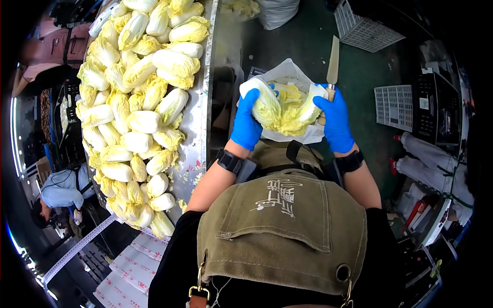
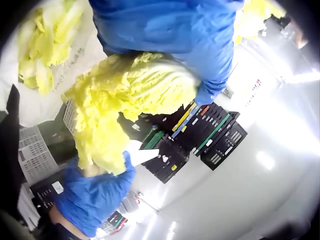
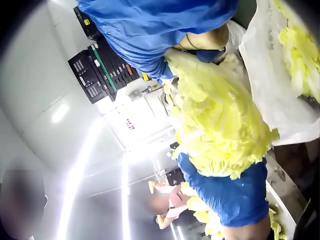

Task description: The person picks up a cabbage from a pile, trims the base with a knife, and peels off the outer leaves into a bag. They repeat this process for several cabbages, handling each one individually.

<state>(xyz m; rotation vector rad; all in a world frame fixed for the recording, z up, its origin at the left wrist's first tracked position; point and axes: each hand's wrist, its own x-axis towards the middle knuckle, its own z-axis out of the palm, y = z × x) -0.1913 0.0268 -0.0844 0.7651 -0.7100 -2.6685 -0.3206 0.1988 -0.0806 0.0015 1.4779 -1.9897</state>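
In the head view my gloved left hand (image 1: pixel 246 123) grips a napa cabbage (image 1: pixel 263 105) at its white base end, thumb on the near side. My gloved right hand (image 1: pixel 335 120) holds a knife (image 1: pixel 334 60) by its wooden handle, the blade pointing away from me. The same hand also pinches yellow cabbage leaves (image 1: pixel 305 109) by their pale stalk end. Under both hands, a white plastic bag (image 1: pixel 290 69) has loose leaves inside. The right wrist view shows the knife's handle (image 3: pixel 207 40) beneath the right palm.
On the left, a metal table (image 1: pixel 197 115) bears a large heap of napa cabbages (image 1: pixel 138 123). White crates (image 1: pixel 393 108) stand on the green floor at the right, and another crate (image 1: pixel 362 28) lies farther off. Stacked white boxes (image 1: pixel 136 264) are at the lower left.
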